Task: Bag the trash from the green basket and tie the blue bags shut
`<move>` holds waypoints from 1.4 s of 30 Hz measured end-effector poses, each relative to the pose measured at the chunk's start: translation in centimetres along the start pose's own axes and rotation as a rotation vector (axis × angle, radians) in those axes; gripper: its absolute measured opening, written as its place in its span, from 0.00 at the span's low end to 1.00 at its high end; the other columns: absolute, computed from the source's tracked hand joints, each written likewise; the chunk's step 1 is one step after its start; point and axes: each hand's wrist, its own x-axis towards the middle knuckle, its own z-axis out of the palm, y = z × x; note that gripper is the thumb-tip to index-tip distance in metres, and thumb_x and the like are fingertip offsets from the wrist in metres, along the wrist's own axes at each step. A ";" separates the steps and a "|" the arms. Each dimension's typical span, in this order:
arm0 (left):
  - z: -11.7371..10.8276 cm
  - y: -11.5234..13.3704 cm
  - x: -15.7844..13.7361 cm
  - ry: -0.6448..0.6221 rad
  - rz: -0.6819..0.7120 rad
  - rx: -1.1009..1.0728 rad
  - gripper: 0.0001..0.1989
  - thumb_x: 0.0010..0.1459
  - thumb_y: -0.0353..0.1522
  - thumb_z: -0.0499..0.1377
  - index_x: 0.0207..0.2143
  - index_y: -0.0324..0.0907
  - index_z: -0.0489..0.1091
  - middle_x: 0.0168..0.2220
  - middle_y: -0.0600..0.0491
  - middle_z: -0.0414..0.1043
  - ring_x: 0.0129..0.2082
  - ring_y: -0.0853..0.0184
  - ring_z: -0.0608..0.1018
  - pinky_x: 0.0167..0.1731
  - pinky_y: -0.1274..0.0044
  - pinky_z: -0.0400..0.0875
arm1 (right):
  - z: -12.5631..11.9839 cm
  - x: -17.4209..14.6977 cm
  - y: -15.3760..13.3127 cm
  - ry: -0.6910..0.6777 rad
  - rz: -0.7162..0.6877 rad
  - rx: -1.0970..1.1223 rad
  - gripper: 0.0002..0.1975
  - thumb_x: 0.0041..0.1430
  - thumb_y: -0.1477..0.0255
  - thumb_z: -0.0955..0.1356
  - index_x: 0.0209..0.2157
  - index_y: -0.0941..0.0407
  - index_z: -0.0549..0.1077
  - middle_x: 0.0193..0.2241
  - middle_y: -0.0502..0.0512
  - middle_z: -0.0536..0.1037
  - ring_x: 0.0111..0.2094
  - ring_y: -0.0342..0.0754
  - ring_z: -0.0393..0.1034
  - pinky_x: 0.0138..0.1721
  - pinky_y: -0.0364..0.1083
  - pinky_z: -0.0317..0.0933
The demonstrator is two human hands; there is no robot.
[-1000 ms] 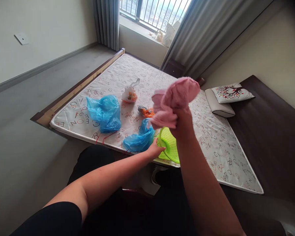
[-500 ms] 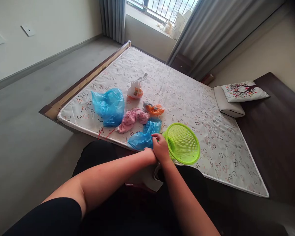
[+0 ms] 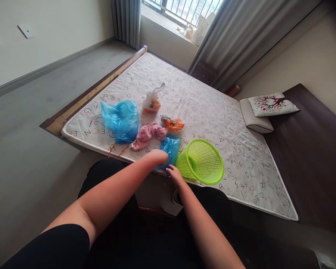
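Note:
My left hand [image 3: 160, 157] is bent down over the smaller blue plastic bag [image 3: 172, 145] at the mattress edge. Its fingers are hidden behind the wrist, so whether it grips the bag does not show. Just to the right, my right hand [image 3: 174, 174] has its fingers apart with nothing in them, close to the bag. A lime-green mesh basket [image 3: 182, 164] lies on its side beside that hand, its mouth tilted up toward me. A pink cloth [image 3: 145, 136] lies crumpled left of the bag, and an orange plastic bag [image 3: 176, 124] lies behind it.
On the letter-print mattress [image 3: 201, 108] are a larger blue bag [image 3: 124, 123] and a white-and-orange tied bag [image 3: 152, 102]. Red strings [image 3: 121, 151] lie near its edge. A pillow [image 3: 271, 104] rests against the dark headboard [image 3: 313, 138]. The wooden bed rail [image 3: 100, 82] borders the left.
My hands have come apart: the left moved leftward over the blue bag, the right came down and nearer me. The bag's near part is now mostly covered. The view shifted slightly.

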 end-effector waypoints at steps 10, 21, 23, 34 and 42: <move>-5.0 2.3 1.6 -0.150 0.084 0.419 0.34 0.36 0.33 0.81 0.50 0.42 0.81 0.58 0.37 0.80 0.63 0.41 0.76 0.66 0.61 0.65 | -5.6 -4.9 -7.6 -0.036 -0.036 0.646 0.26 0.43 0.62 0.79 0.47 0.52 0.84 0.44 0.56 0.84 0.41 0.50 0.78 0.42 0.47 0.69; -5.2 5.2 2.3 -0.076 0.477 0.285 0.11 0.63 0.28 0.61 0.44 0.39 0.82 0.45 0.47 0.81 0.50 0.59 0.79 0.60 0.72 0.69 | -9.4 -7.3 -13.8 0.233 -0.356 0.423 0.31 0.45 0.63 0.81 0.52 0.52 0.79 0.38 0.49 0.81 0.41 0.47 0.75 0.46 0.47 0.66; -5.5 5.4 2.4 -0.081 0.467 0.192 0.13 0.62 0.27 0.60 0.46 0.39 0.82 0.46 0.47 0.82 0.49 0.61 0.80 0.56 0.74 0.71 | -10.0 -7.2 -13.5 0.291 -0.411 0.251 0.32 0.47 0.63 0.81 0.54 0.52 0.76 0.33 0.45 0.76 0.36 0.46 0.72 0.43 0.47 0.66; -6.2 5.7 2.7 -0.083 0.242 -0.433 0.16 0.59 0.30 0.63 0.50 0.37 0.79 0.42 0.49 0.82 0.39 0.66 0.81 0.43 0.77 0.76 | -6.0 -9.7 -13.1 0.384 -0.515 0.073 0.18 0.62 0.53 0.74 0.43 0.51 0.73 0.37 0.52 0.78 0.37 0.49 0.74 0.41 0.48 0.69; -6.4 6.6 0.0 -0.497 0.093 -0.559 0.21 0.57 0.28 0.66 0.54 0.41 0.81 0.48 0.43 0.83 0.45 0.61 0.84 0.46 0.73 0.79 | -7.3 -7.0 -13.1 0.233 -0.316 0.368 0.32 0.47 0.56 0.82 0.51 0.52 0.75 0.40 0.50 0.81 0.36 0.46 0.75 0.38 0.46 0.72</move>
